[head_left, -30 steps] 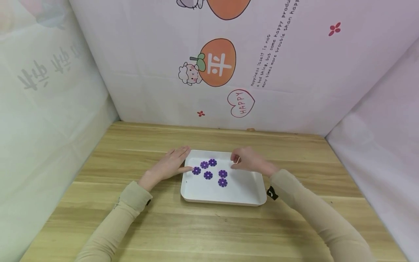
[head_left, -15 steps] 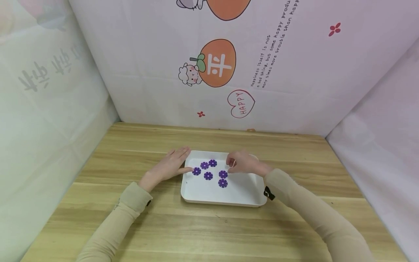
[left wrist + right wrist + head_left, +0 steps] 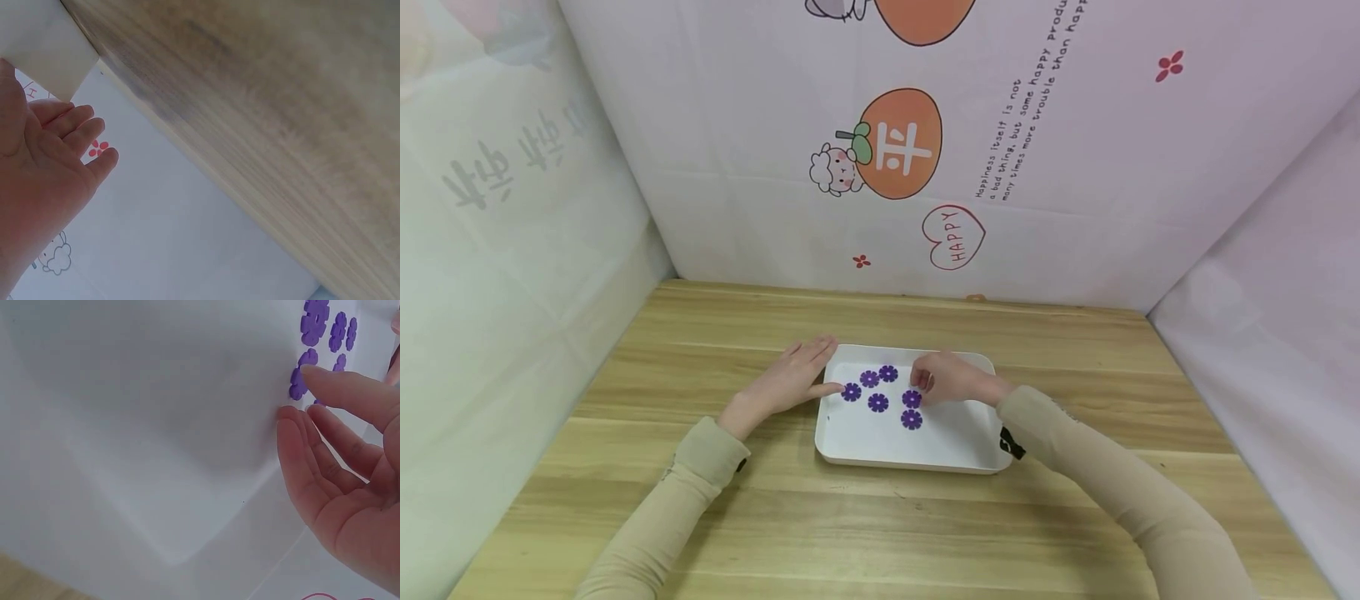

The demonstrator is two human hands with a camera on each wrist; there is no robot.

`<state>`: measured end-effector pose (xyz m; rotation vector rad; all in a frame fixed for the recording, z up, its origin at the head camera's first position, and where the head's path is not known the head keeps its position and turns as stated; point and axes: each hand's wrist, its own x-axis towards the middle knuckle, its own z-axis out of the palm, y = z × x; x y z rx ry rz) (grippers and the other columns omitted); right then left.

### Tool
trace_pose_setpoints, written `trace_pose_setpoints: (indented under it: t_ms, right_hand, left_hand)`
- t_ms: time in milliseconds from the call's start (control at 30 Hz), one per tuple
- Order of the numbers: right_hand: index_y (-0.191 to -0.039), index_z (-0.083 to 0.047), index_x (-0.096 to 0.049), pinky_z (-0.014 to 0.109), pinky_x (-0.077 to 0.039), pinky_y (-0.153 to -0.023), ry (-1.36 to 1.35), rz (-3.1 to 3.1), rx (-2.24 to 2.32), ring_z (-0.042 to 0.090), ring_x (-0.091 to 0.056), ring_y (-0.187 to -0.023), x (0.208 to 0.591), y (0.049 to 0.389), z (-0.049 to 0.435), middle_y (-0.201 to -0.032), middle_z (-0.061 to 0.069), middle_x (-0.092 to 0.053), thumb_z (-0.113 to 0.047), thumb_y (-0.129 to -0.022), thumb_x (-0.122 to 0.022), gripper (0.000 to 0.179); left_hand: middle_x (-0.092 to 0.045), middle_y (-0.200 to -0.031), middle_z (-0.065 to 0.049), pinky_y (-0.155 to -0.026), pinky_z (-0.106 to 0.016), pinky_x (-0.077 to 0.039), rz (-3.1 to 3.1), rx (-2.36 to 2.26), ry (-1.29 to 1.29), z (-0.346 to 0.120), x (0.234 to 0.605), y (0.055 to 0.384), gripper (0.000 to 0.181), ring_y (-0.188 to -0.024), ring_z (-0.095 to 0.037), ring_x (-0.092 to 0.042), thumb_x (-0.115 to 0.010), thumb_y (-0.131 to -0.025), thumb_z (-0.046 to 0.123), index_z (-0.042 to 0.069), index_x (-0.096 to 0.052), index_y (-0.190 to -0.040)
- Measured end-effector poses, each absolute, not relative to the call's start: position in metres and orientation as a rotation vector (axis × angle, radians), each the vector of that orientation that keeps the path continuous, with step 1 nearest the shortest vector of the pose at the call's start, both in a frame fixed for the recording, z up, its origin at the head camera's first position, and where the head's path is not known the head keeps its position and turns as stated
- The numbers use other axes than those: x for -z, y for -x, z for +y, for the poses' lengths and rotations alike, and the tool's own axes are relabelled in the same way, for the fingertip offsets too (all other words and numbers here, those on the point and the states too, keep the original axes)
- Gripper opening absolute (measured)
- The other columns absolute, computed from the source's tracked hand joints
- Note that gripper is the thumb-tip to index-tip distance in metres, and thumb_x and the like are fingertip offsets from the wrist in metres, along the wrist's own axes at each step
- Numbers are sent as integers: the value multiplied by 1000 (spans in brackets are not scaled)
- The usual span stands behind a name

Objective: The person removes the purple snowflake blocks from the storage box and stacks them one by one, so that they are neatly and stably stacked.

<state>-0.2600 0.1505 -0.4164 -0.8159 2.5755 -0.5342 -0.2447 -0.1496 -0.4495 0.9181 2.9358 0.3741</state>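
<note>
Purple discs (image 3: 872, 405) flat in crosswise tray (image 3: 955, 433)

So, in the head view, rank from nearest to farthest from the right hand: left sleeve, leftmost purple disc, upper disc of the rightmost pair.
1. Upper disc of the rightmost pair, close beside the right hand.
2. Leftmost purple disc, in the tray's left end.
3. Left sleeve, outside the tray, to its left.

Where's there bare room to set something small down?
Free: the white tray at near right, bordered by purple discs and the right hand; the wooden table before it, between both sleeves. Crowded: around those six discs, between the left hand and the right.
</note>
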Motion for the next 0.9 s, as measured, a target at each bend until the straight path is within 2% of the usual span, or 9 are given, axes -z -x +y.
trace_pose_setpoints:
  t_ms: [300,900]
  right_hand:
    - [-100,-2,-69,28,-57,-83,807,2569,503,15,-62,-88,420,261,147,-98,9,-70,-1,-79,-77,22]
    - [-96,-3,-70,27,-57,-80,829,2606,451,14,-63,-85,427,263,146,-93,6,-71,-2,-81,-76,16]
  left_hand:
    - [-25,-163,-20,-126,-56,-19,2927,-368,-902,-150,452,247,85,-152,-36,-26,-51,-98,55,-2,-23,-155]
    - [-27,-162,-21,-126,-56,-19,2934,-361,-919,-149,452,246,84,-151,-36,-27,-51,-98,54,-3,-25,-154]
